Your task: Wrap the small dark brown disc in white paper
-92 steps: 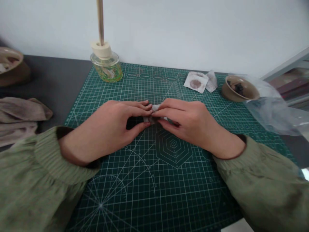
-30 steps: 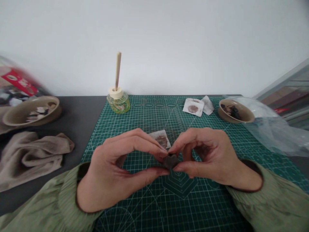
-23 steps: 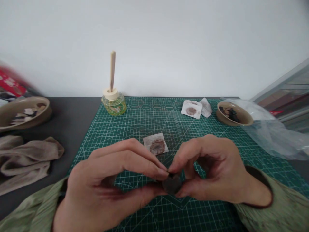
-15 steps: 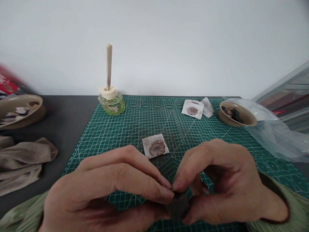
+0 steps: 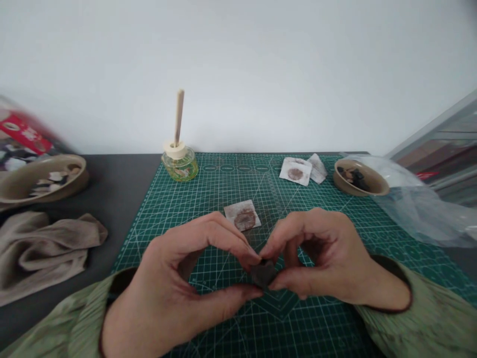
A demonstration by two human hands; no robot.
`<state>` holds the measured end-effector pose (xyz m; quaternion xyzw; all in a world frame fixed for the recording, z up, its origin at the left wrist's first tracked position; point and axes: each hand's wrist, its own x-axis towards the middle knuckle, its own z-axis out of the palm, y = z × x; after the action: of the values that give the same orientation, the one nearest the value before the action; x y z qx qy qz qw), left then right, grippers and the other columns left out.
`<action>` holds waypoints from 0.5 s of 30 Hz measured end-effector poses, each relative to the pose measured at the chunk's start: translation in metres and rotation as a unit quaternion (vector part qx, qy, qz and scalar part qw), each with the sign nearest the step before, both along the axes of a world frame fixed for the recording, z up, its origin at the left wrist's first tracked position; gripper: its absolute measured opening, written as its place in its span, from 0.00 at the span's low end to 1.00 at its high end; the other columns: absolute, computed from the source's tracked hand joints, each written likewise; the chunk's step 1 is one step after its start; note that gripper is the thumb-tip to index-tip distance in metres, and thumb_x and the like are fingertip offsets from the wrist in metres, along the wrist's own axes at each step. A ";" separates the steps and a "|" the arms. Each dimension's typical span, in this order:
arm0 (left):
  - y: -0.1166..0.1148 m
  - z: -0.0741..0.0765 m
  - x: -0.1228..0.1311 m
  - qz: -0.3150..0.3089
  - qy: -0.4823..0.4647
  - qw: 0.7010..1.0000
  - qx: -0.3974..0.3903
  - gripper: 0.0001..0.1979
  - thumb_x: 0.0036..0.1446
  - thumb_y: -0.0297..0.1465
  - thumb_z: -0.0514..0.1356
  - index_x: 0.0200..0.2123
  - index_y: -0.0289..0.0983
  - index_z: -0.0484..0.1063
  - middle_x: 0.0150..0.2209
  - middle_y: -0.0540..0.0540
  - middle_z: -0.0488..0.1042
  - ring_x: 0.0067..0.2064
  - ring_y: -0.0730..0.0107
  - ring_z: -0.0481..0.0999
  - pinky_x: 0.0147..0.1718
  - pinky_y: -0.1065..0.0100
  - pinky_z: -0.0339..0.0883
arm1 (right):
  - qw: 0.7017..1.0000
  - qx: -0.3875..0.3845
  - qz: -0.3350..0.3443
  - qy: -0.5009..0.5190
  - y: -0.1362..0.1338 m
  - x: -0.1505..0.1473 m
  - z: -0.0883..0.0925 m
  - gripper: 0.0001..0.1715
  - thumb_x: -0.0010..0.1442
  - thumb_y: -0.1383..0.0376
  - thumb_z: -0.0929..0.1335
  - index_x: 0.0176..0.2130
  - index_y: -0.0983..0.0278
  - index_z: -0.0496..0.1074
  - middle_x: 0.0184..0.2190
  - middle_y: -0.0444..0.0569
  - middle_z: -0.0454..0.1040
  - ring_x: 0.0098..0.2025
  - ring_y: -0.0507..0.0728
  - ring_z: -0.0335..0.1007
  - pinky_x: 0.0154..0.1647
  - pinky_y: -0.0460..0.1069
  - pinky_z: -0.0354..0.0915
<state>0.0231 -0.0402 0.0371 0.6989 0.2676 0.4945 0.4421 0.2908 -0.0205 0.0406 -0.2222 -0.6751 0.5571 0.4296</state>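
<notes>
Between my two hands is a small dark lump [image 5: 263, 274], blackish-brown, its exact kind unclear. My left hand [image 5: 186, 278] pinches its left side between thumb and fingertips. From the other side, the thumb and index finger of my right hand [image 5: 320, 253] grip it too, with the remaining fingers curled behind. The lump is held up above the green cutting mat [image 5: 156, 243]. Just beyond the fingertips lies a white square pad [image 5: 233, 210] with a brown smudge on it. Fingers hide part of the lump's edges.
At the back left of the mat stands a glass jar [image 5: 181, 169] with a wooden stick [image 5: 179, 119]. Stained pads [image 5: 285, 171], a bowl of dark pieces [image 5: 345, 188] and clear plastic [image 5: 421, 214] lie right. Left are a bowl of pale pieces [image 5: 72, 186] and a brown cloth [image 5: 55, 253].
Both hands and the lump have moved away from me, and the lump appears turned. My left thumb and fingers have spread wider apart. The view has shifted slightly.
</notes>
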 end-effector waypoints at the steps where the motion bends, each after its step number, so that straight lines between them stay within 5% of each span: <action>1: 0.001 -0.001 0.000 0.000 -0.001 1.000 0.001 0.15 0.65 0.21 0.85 0.47 0.45 0.90 0.42 0.50 0.92 0.42 0.67 0.92 0.46 0.71 0.88 | 1.000 -0.013 0.006 0.003 0.000 0.000 0.000 0.22 0.59 0.69 0.95 0.49 0.61 0.95 0.26 0.42 0.89 0.18 0.49 0.78 0.20 0.39 0.65; 9: 0.003 0.001 -0.001 0.003 0.001 1.000 0.012 0.12 0.68 0.22 0.84 0.46 0.43 0.91 0.41 0.48 0.92 0.42 0.66 0.92 0.47 0.70 0.90 | 0.996 -0.090 0.021 0.011 -0.001 0.002 -0.003 0.24 0.61 0.63 0.95 0.52 0.62 0.94 0.29 0.43 0.90 0.20 0.50 0.83 0.23 0.40 0.75; 15: 0.003 0.002 -0.003 0.004 0.012 0.999 0.032 0.13 0.69 0.22 0.84 0.48 0.44 0.90 0.41 0.47 0.92 0.41 0.63 0.92 0.46 0.66 0.93 | 0.992 -0.108 0.034 0.049 -0.002 0.001 -0.004 0.29 0.54 0.76 0.95 0.51 0.60 0.95 0.30 0.42 0.91 0.22 0.51 0.86 0.26 0.39 0.79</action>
<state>0.0201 -0.0370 0.0391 0.7176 0.2596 0.4963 0.4139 0.2923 -0.0220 0.0368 -0.2169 -0.5960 0.6512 0.4167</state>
